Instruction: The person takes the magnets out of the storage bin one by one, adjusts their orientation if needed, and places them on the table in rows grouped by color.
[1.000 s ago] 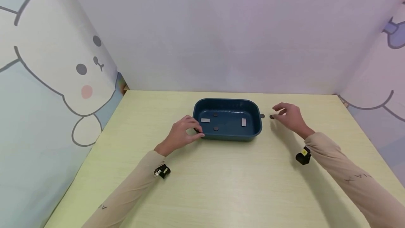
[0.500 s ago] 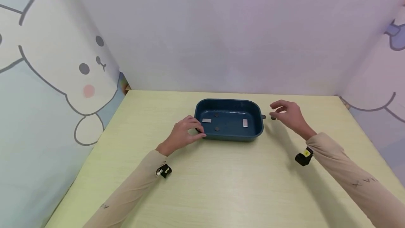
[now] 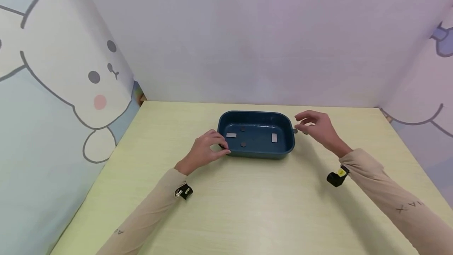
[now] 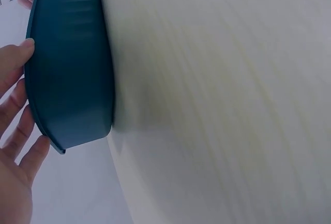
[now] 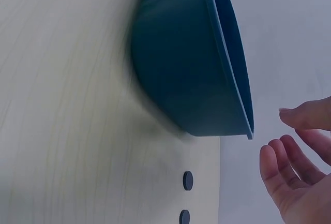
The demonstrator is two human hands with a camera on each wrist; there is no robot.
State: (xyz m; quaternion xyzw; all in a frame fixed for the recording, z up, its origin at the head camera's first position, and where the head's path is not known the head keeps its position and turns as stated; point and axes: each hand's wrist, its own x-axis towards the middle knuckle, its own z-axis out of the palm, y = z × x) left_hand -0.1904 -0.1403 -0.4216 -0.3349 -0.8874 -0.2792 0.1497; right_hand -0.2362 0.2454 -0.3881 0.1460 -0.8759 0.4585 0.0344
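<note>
A dark blue plastic basin (image 3: 256, 154) stands upright on the table. My left hand (image 3: 206, 146) grips its rim at the near left corner. The left wrist view shows the thumb and fingertips on the edge of the basin (image 4: 72, 69). My right hand (image 3: 317, 128) hovers just right of the basin with loosely bent fingers. In the right wrist view this hand (image 5: 302, 167) holds nothing, its thumb apart from the fingers. Beneath it, two small dark discs lie on the table, one disc (image 5: 187, 181) closer to the basin and another disc (image 5: 184, 217) farther off.
Inside the basin lie two silvery rectangular pieces, a left piece (image 3: 231, 135) and a right piece (image 3: 274, 137), with two small discs, a rear disc (image 3: 242, 129) and a front disc (image 3: 243, 144). The pale wooden table (image 3: 247, 200) ends at a plain wall (image 3: 255, 50) behind.
My right hand has risen a little and moved left, from beside the farther disc toward the basin's right end. My left hand has kept its place on the rim.
</note>
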